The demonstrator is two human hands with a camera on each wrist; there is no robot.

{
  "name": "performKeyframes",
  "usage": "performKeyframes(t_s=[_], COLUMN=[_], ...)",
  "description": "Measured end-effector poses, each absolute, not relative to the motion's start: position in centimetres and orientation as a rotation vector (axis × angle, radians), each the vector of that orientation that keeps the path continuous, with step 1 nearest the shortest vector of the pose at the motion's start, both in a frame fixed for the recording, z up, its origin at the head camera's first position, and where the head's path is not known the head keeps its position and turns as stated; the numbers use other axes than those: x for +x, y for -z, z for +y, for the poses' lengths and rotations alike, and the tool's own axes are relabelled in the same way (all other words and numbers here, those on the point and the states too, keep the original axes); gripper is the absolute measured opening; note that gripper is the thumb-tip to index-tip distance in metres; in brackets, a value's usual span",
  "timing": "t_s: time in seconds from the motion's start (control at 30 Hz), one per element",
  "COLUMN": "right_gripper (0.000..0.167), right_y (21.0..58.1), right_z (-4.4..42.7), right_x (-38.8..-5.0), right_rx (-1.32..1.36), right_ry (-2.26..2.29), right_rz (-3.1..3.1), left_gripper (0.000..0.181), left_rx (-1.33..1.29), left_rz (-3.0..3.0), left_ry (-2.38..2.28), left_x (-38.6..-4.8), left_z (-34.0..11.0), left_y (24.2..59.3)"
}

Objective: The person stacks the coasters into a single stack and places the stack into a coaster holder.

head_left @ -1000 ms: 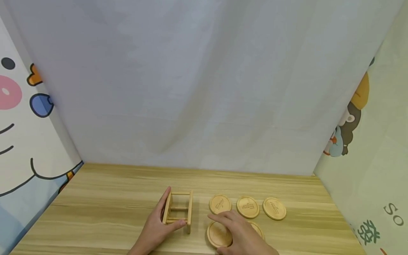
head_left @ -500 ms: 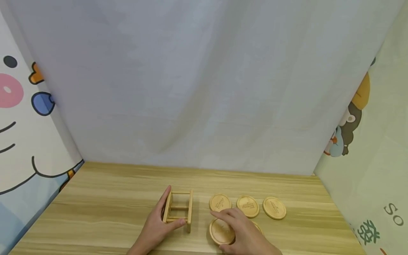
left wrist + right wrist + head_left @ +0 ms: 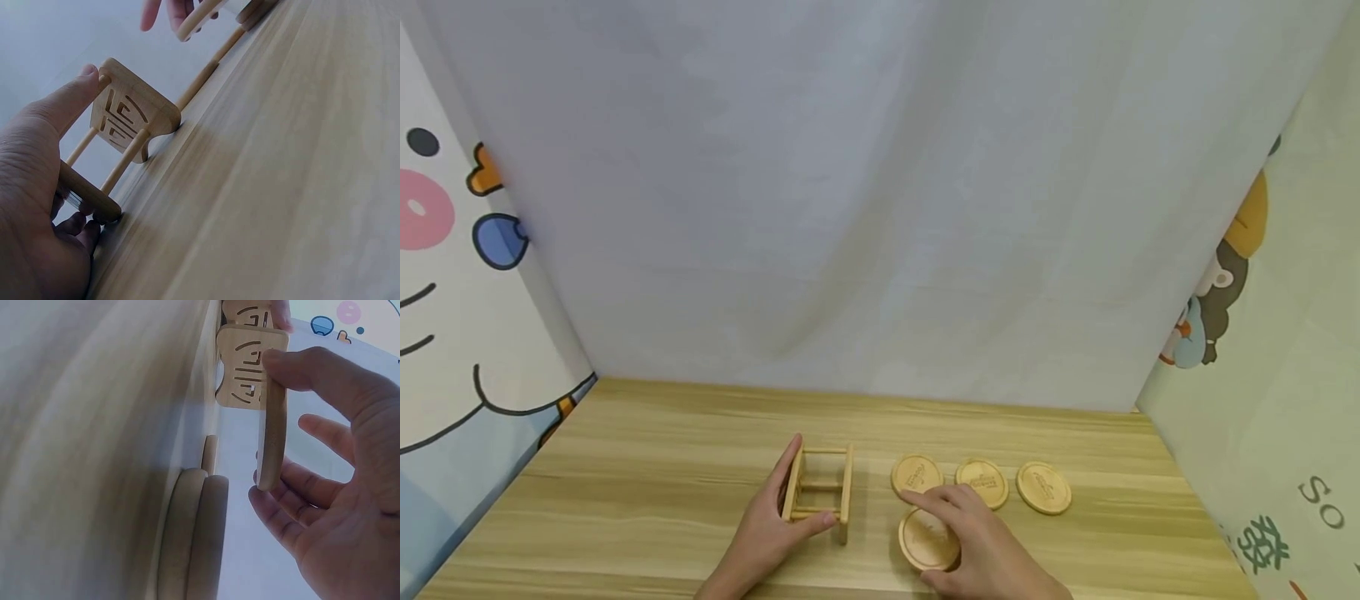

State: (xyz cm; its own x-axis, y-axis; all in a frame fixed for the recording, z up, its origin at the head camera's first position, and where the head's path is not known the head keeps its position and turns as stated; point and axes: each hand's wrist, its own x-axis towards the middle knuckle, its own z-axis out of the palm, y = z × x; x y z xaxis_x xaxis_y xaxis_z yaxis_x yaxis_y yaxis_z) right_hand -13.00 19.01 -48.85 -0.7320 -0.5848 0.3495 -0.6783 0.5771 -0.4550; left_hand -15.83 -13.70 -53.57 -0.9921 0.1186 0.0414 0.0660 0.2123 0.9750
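Observation:
My left hand (image 3: 765, 533) grips a small wooden rack (image 3: 847, 492) by one side panel, thumb along a lower rod; the rack stands on the table. In the left wrist view, its far cut-out panel (image 3: 128, 106) and rods show past the left hand (image 3: 37, 175). Just right of the rack, my right hand (image 3: 988, 546) holds a round wooden disc (image 3: 928, 540) by its edge. The right wrist view shows this disc (image 3: 273, 431) raised off the table, between the thumb and fingers of the right hand (image 3: 350, 444).
Three engraved discs, left (image 3: 917, 473), middle (image 3: 982, 482) and right (image 3: 1044, 488), lie in a row behind my right hand. More discs (image 3: 209, 537) lie on the table beneath it. A pale curtain (image 3: 865, 250) stands behind the wooden table (image 3: 662, 467), with patterned cloths at both sides.
My right hand and its disc have shifted slightly right and away from me. The disc's face, plain a second ago, now shows a faint mark. My left hand and the rack stay nearly still.

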Motion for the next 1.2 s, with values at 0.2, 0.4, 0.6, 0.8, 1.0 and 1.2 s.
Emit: performKeyframes(t_s=[0.2, 0.4, 0.6, 0.8, 1.0, 1.2], right_gripper=[0.094, 0.095, 0.099, 0.099, 0.098, 0.097], right_y=[48.7, 48.3, 48.1, 48.0, 47.9, 48.1], right_z=[19.2, 19.8, 20.5, 20.9, 21.3, 22.1], right_x=[-13.0, -12.8, -12.7, -12.7, -12.8, -12.6], right_rx=[1.081, 1.072, 1.049, 1.039, 1.038, 1.023], right_ry=[-0.853, -0.797, -0.764, -0.756, -0.745, -0.716], right_rz=[-2.622, -2.578, -2.554, -2.541, -2.52, -2.512], left_gripper=[0.116, 0.116, 0.115, 0.116, 0.116, 0.115], left_rx=[0.188, 0.186, 0.201, 0.201, 0.189, 0.18], left_rz=[2.411, 2.412, 2.423, 2.416, 2.417, 2.418], left_ry=[-1.938, -1.937, -1.93, -1.932, -1.933, -1.923], left_x=[-15.8, -15.8, -15.8, -15.9, -15.9, -15.9], left_z=[-13.8, -13.8, -13.8, -13.9, -13.9, -13.8], left_y=[53.5, 53.5, 53.6, 53.6, 53.6, 53.6])
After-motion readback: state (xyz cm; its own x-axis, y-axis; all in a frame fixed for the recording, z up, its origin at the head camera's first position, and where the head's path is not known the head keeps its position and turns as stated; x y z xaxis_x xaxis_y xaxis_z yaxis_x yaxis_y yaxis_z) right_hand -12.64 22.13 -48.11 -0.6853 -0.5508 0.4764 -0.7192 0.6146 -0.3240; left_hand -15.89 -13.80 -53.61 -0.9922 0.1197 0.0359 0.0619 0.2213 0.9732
